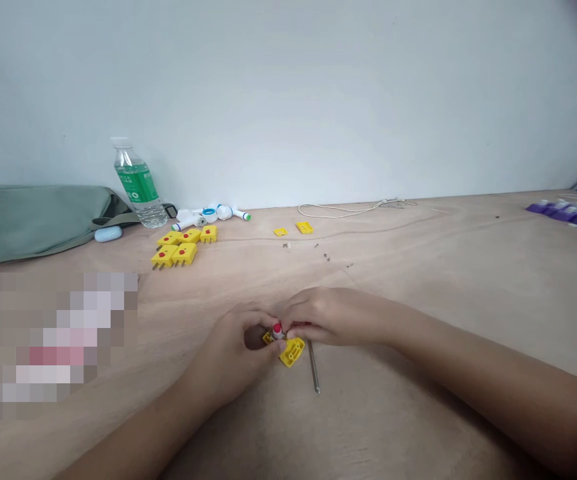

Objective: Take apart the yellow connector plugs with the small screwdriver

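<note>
Though near hands (233, 355) (318, 316), metal rod (313, 367) on tabletop (418, 260).

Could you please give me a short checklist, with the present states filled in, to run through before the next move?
1. Left hand steadying the yellow housing: ok, thumb and fingers are on it.
2. Red-tipped part seated properly: cannot tell, the fingers hide its base.
3. Metal rod wholly in view: not ok, its far end is hidden by the right hand.
4. Loose yellow covers in sight: ok, two lie towards the wall.
5. Small loose pieces gathered together: not ok, they lie scattered near the covers.
6. Yellow plugs set apart: ok, five are grouped near the bottle.
</note>
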### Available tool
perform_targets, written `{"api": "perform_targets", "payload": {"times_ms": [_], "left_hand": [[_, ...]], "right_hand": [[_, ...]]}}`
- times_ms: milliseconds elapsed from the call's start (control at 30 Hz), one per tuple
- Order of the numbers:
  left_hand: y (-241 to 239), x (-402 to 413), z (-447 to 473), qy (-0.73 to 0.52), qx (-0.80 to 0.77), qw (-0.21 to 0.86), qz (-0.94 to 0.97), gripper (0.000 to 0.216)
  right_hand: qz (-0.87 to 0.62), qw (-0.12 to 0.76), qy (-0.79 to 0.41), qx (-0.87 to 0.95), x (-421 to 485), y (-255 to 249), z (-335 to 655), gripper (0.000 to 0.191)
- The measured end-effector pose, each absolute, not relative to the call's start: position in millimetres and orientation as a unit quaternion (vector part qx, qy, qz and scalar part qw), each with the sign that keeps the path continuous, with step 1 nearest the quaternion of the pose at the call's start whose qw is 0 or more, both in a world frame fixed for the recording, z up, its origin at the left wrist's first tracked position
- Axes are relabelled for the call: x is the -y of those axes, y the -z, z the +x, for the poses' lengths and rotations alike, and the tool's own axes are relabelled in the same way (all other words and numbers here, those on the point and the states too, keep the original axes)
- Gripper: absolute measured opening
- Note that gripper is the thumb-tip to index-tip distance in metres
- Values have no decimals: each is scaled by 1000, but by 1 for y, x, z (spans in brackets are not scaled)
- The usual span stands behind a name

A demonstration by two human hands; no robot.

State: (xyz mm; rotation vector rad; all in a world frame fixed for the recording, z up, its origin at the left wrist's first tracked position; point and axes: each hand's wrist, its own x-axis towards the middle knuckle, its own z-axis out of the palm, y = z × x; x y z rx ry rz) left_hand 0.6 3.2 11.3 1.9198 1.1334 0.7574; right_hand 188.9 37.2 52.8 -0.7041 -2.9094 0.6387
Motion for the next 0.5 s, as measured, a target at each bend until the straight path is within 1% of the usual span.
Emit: {"api": "perform_targets", "payload": {"times_ms": [167,333,500], "left_hand": [[-9,-3,1,-304,-445,384,750,11],[-9,-3,1,-308,-446,364,758,11],[-13,-3,3,-309,-452,341,764,9]], "right_hand": [[-233,53,-238,941,-38,-53,190,18],[-229,45,-218,948,-38,-51,191,18],[-222,62,-218,948,-37,-48,191,18]]}}
